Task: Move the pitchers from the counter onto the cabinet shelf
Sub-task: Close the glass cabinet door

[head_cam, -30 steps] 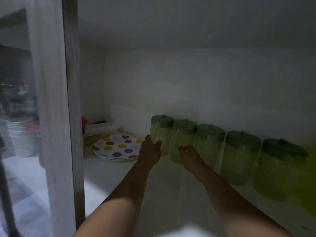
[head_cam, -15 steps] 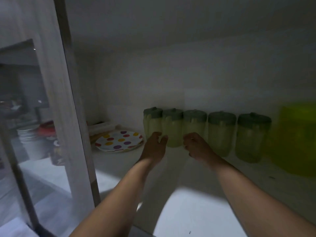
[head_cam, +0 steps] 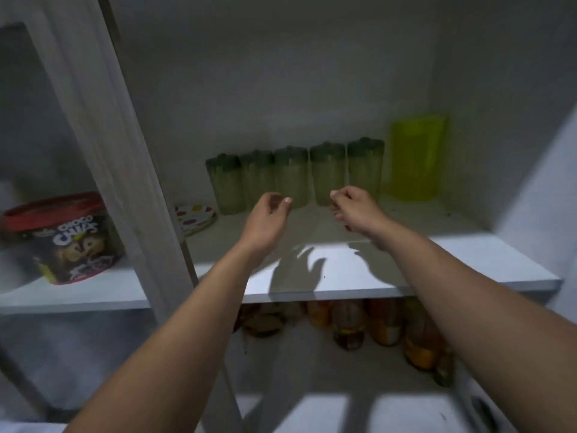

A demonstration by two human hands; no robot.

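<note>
We take the row of five green-lidded pitchers (head_cam: 295, 176) as our landmark; they stand upright, side by side w/ sides nearly touching, at the back of the shelf (head_cam: 437, 260).

Far left of the row, beyond the cabinet post (head_cam: 125, 170), we see a red-lidded tub (head_cam: 62, 239) marked "Choco Chips" on the same shelf level. Just left of the row, partly hidden by the post, lies a dotted plate (head_cam: 195, 217), flat on the shelf, its rim near the leftmost pitcher's base.

In front of the row, approx. below the 2nd and 3rd pitchers, our left hand (head_cam: 267, 223) hangs over the shelf, fingers loosely curled, half open, holding nothing, not touching any pitcher. Our right hand (head_cam: 356, 210) hangs in front of the 4th and 5th pitchers, also loosely curled and empty; it overlaps the pitcher bases in view, but we can't tell if it touches them. Both hands' shadows fall on the lit front strip of shelf.

Just right of the row stands a taller yellow-green jug (head_cam: 416, 157), near the last pitcher. Below the row, on the lower shelf, sit blurred orange-brown jars (head_cam: 381, 323).
</note>
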